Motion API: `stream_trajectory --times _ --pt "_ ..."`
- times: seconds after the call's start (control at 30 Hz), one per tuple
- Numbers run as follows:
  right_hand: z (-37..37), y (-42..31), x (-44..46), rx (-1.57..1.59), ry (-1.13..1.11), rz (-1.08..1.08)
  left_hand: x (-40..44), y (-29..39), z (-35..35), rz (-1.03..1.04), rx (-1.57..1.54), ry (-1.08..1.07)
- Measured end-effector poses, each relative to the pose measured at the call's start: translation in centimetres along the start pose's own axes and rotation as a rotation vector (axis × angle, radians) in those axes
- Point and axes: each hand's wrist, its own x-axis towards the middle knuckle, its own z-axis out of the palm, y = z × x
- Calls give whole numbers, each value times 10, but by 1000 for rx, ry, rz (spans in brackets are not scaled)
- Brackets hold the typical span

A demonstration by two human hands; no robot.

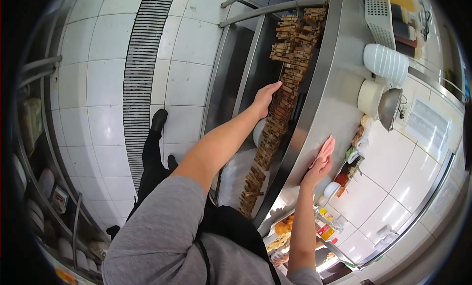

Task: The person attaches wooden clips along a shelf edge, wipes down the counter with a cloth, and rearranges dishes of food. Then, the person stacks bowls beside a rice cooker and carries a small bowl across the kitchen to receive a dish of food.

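My left hand (266, 99) reaches to a long row of small brown wooden pieces (280, 110) that look like clothespins, clipped along the side below the counter top. Its fingers are bent against the row; the far side of the grip is hidden, so what they hold cannot be told. On the steel counter (317, 105), my right hand (318, 173) is closed over a bunched pink cloth (326, 148). The cloth lies pressed to the metal surface.
Stacked white bowls (386, 63), a cream container (369, 97) and a metal bowl (390, 108) stand along the counter's wall side. A white perforated basket (379, 19) is farther along. Below are steel rails (273, 10); a drain grate (145, 78) crosses the tiled floor.
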Motion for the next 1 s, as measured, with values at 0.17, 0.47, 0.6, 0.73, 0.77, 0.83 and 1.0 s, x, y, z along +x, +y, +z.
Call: stream_trajectory --times 0.17,0.47,0.6,0.73,0.77,0.83,1.0 --pt "-4 -17 -1 -68 -69 138 37 17 9 535 251 209" --pt "-2 -33 -4 -5 -68 240 86 99 101 552 612 224" --pt "-1 -9 -2 -89 -8 -31 94 121 122 861 749 351" --pt "-4 -21 -5 -78 -60 163 79 132 145 637 520 241" --pt "-4 -20 -4 -65 -63 166 83 132 145 550 386 260" --pt "-4 -27 -4 -6 -74 237 96 132 142 466 250 278" --pt "-4 -16 -3 -39 -73 177 85 132 131 313 164 324"
